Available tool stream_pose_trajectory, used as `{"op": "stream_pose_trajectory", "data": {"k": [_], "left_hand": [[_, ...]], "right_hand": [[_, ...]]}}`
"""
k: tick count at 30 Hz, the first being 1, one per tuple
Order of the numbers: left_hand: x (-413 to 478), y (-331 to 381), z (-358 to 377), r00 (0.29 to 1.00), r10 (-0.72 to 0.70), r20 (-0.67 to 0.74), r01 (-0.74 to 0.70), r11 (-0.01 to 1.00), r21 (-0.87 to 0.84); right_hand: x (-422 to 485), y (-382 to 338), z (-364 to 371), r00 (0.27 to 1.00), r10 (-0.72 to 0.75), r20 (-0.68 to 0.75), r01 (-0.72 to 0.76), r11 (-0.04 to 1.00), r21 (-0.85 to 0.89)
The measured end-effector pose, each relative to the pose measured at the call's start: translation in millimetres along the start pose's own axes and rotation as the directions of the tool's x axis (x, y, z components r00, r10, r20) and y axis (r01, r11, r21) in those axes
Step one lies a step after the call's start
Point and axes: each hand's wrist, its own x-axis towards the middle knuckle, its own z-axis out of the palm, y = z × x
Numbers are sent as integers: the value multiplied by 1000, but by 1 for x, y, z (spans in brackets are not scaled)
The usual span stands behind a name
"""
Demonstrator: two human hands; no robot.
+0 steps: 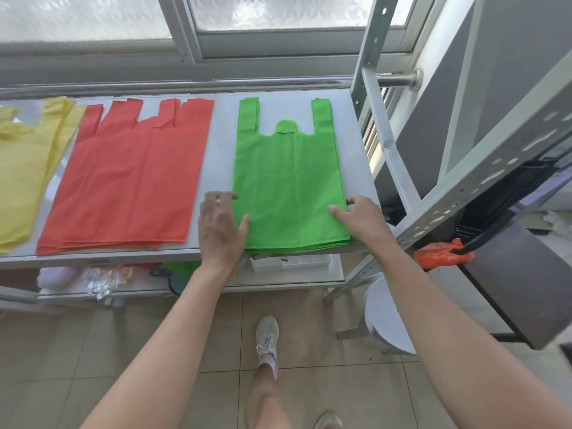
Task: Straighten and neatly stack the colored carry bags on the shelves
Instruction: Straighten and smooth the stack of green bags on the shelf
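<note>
- Green bags [289, 181] at the right end of the shelf [216, 144], stacked flat, handles far, hem at the near lip and seemingly just over it.
- Left hand [221, 226] open, fingers straight along the stack's left edge, thumb on the green; right hand [359, 216] at the right edge, thumb on top, fingers bent, cannot tell if pinching.
- Likely trouble: uneven squeezing could buckle or fan the thin layers; dragging nearer could slide them off the lip.
- Bare strip to the left before the red bags [133, 174]; narrow margin right before the metal post [368, 97]; yellow bags [24, 168] at the left end.
</note>
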Motion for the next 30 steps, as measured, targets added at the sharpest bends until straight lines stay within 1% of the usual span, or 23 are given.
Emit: {"op": "stream_pose_trajectory", "data": {"k": [1, 2, 4, 5, 6, 7, 9, 10, 13, 15, 19, 22, 24, 25, 30], "left_hand": [[-4, 4, -1, 989, 148, 22, -147, 988, -39], [-8, 9, 0, 955, 281, 98, -271, 956, -110], [-20, 28, 5, 822, 481, 305, -432, 876, -216], [-26, 39, 10, 758, 538, 368, -492, 843, -219], [-30, 47, 17, 718, 572, 396, -535, 818, -212], [-33, 54, 24, 703, 588, 400, -559, 804, -200], [-33, 59, 34, 712, 603, 359, -574, 795, -197], [-31, 59, 36, 733, 594, 330, -557, 804, -210], [-31, 55, 36, 826, 513, 232, -445, 848, -288], [-32, 55, 35, 854, 484, 190, -422, 858, -292], [-30, 57, 37, 869, 466, 169, -405, 864, -300], [-27, 59, 38, 856, 464, 229, -387, 868, -311], [-26, 61, 39, 829, 481, 283, -402, 867, -296], [-25, 62, 41, 823, 489, 288, -415, 865, -282], [-23, 64, 46, 813, 525, 251, -480, 849, -222]], "right_hand": [[-1, 3, -3, 1000, 1, 24, -1, 1000, 3], [-2, 7, -6, 998, 13, 59, -16, 999, 37], [-3, 18, -8, 983, 78, 164, -111, 974, 198], [-5, 21, -7, 969, 99, 225, -164, 942, 293], [-9, 21, -8, 954, 118, 275, -220, 900, 376], [-13, 21, -9, 941, 132, 312, -265, 861, 435], [-19, 23, -12, 924, 128, 359, -309, 804, 508], [-21, 24, -14, 919, 117, 377, -319, 783, 534], [-24, 28, -19, 908, 87, 411, -337, 736, 588], [-24, 32, -20, 904, 73, 421, -340, 720, 605], [-26, 36, -19, 906, 49, 420, -330, 705, 628], [-26, 39, -17, 926, 44, 376, -296, 703, 647], [-24, 43, -15, 937, 50, 345, -276, 709, 649], [-24, 44, -15, 940, 53, 338, -274, 707, 651], [-25, 46, -13, 946, 62, 319, -266, 709, 653]]}}
